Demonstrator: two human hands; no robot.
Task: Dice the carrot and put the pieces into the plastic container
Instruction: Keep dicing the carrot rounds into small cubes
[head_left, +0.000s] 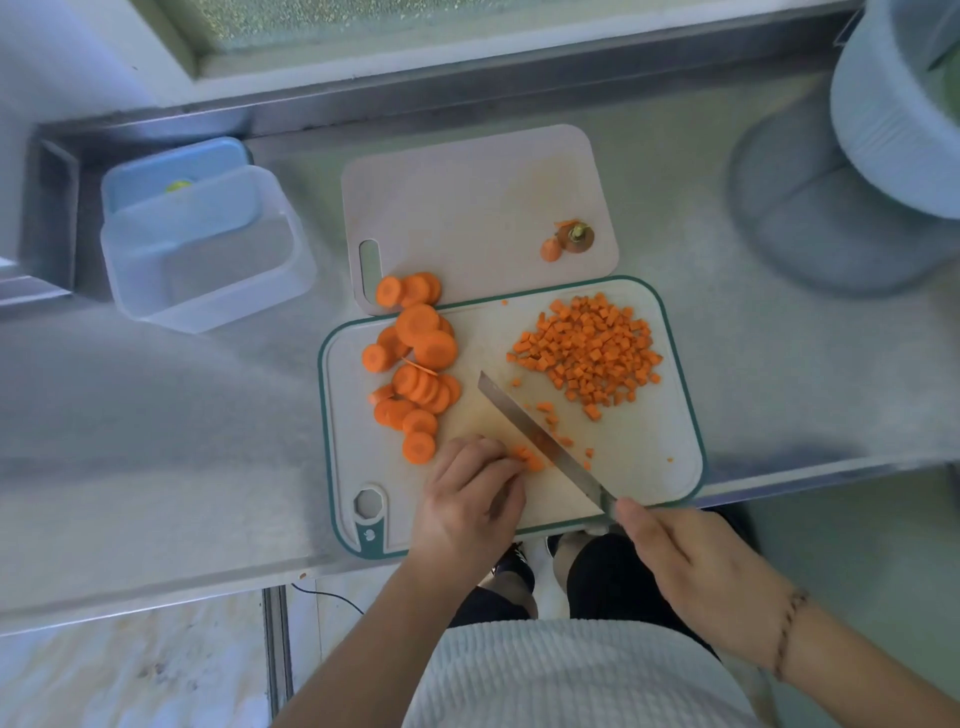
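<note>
Carrot (527, 457): firm, slick strips at board's (649, 467) near edge, pinned under curled left hand (470, 501) fingertips. Right hand (691, 566) gripping knife (540, 441). Dice (589, 348) light, scatter-prone; scoop together.

Standing right beside the person at the green-rimmed cutting board (693, 415), here's what they're wearing: a white ribbed top (571, 675) with fine vertical ridges, covering the belly just below the board's near edge. Both forearms are showing bare, no sleeves reaching them. The right hand (696, 566), on the board's right-hand corner side, is sporting a thin brownish beaded bracelet (789, 631) at the wrist. Below the board, they're wearing dark trousers (613, 577) and dark shoes (514, 564) with white markings. The left hand (467, 504) isn't wearing anything.
</note>
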